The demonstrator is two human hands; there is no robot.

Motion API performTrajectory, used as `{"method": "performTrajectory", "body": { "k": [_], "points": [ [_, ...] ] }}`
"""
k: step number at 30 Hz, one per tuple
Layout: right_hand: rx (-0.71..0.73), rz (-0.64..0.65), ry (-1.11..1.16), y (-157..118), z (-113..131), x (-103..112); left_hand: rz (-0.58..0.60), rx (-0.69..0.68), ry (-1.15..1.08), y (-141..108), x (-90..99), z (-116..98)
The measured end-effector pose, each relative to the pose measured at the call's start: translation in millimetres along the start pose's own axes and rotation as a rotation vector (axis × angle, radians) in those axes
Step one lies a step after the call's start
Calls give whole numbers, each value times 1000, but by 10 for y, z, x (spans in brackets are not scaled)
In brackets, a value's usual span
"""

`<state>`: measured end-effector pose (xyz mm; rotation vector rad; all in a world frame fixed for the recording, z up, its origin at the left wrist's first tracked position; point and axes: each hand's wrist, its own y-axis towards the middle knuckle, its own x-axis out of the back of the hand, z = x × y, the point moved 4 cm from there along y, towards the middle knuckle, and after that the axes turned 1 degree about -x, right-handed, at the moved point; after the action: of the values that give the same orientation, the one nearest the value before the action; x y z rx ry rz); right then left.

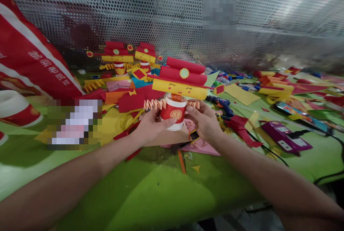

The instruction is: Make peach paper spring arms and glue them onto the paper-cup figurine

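A paper-cup figure (176,113) stands upright in front of me, its red cup body marked with a round gold emblem. On top sit a yellow paper-roll head (180,90) with a drawn face and a layered red paper hat (185,67). My left hand (151,125) is closed round the cup's left side, thumb across its front. With my right hand (204,119) I pinch the pleated paper arm (194,104) at the cup's right edge. Another pleated paper arm (154,104) sticks out on the left, above my left fingers.
Two similar figures (117,59) stand behind. A blue glue gun (224,105), a purple power strip (287,137) and a phone (302,116) lie right. Left are a blurred-out phone (76,121), a red bag (34,48) and cups (21,111). Paper scraps cover the green table (150,195).
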<state>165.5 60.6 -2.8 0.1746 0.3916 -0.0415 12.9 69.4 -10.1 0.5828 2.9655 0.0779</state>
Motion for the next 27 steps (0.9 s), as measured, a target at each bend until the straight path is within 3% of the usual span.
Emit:
{"method": "performTrajectory", "body": {
  "k": [7, 14, 27],
  "points": [
    [-6, 19, -2, -21, 7, -50, 82, 4, 131, -63, -86, -100],
    [-15, 36, -36, -38, -21, -38, -6, 18, 182, -74, -45, -75],
    [-74, 10, -5, 18, -43, -3, -18, 113, 74, -73, -25, -47]
  ]
}}
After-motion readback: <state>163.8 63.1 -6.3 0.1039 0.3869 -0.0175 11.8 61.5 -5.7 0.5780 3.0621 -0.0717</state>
